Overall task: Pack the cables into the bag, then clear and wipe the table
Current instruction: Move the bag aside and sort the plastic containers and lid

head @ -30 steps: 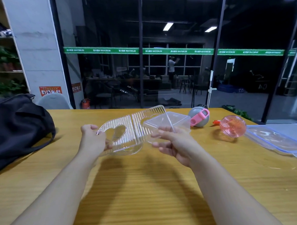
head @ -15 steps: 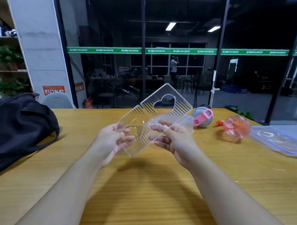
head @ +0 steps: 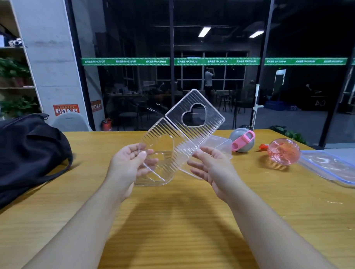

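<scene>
Bare forearms, no sleeves or jewellery visible

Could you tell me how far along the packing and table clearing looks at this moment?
No cables are visible on the table; whether they sit inside the black bag cannot be seen. In hand: the left hand and right hand hold an open clear ribbed case above it. Left to clear: a small clear box, grey-pink ball, pink ribbed ball and blue-rimmed lid. No cloth is visible.
</scene>
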